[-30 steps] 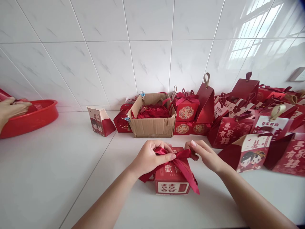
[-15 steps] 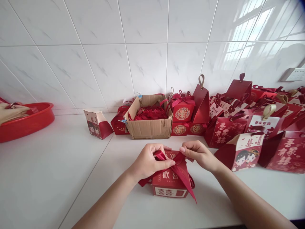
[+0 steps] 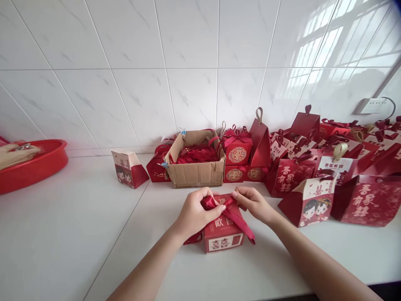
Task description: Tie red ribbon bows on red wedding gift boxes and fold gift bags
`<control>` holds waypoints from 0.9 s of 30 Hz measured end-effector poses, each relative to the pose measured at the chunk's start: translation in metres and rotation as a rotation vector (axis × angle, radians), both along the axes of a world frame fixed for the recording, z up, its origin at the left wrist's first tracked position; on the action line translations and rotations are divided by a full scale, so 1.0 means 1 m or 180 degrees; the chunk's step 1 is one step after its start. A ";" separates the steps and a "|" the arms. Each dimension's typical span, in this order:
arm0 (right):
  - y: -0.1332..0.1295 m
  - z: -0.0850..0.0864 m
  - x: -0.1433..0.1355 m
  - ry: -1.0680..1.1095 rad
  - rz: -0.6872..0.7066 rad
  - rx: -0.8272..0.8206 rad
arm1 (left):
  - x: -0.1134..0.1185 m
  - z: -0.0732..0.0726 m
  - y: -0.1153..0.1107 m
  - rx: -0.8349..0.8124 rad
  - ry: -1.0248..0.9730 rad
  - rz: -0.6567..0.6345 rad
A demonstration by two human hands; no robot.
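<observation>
A red gift box (image 3: 224,234) with white lettering and a pale front panel stands on the white counter. A dark red ribbon (image 3: 241,223) crosses its top, with one tail hanging down at the front right corner. My left hand (image 3: 200,211) pinches a loop of the ribbon over the box's upper left part, thumb lying along the top. At the right, my right hand (image 3: 252,202) closes thumb and forefinger on another part of the same ribbon. Some ribbon trails by the box's lower left side. The fingers hide the ribbon's crossing in part.
A cardboard box (image 3: 197,174) full of red ribbons stands by the tiled wall. Left of it is a small gift box (image 3: 130,169). Many finished-looking red gift boxes (image 3: 366,200) crowd the right side. Another person's hand (image 3: 19,154) rests over a red plastic basin (image 3: 50,163).
My right hand has shifted slightly inward, still pinching the ribbon. The front tail has swung a little and the gift box has turned slightly. The whole view has moved a bit.
</observation>
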State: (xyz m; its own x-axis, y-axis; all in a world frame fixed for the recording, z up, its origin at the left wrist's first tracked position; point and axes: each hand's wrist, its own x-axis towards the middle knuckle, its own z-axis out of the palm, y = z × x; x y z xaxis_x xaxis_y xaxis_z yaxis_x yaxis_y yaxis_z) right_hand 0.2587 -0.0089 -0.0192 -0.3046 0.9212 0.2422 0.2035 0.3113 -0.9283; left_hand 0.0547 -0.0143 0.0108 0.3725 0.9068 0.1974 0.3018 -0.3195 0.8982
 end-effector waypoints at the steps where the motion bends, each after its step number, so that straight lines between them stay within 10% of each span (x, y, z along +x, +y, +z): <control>1: 0.002 -0.001 -0.002 0.0010 -0.0110 0.0052 | 0.000 -0.002 0.001 0.0131 -0.0042 0.0105; 9: -0.032 0.021 -0.013 -0.0105 -0.1155 0.1126 | 0.001 -0.013 0.012 -0.0076 -0.1300 0.0217; 14: -0.077 -0.001 -0.053 -0.2024 -0.1044 0.2563 | 0.003 -0.025 0.025 -0.0351 -0.1751 0.0358; 19: -0.066 -0.029 -0.059 -0.2827 -0.1735 0.2719 | 0.001 -0.045 0.042 -0.0506 -0.1647 0.0714; 27: -0.030 -0.033 0.005 -0.3160 -0.2594 0.2509 | -0.002 -0.049 0.045 -0.0597 -0.1241 0.0850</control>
State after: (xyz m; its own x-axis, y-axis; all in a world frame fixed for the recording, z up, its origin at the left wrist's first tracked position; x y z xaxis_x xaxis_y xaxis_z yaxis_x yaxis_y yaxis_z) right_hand 0.2636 -0.0386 -0.0521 -0.1209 0.6499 0.7503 0.9888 0.1458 0.0329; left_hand 0.0523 0.0308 -0.0379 0.0538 0.9935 0.1003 -0.0182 -0.0994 0.9949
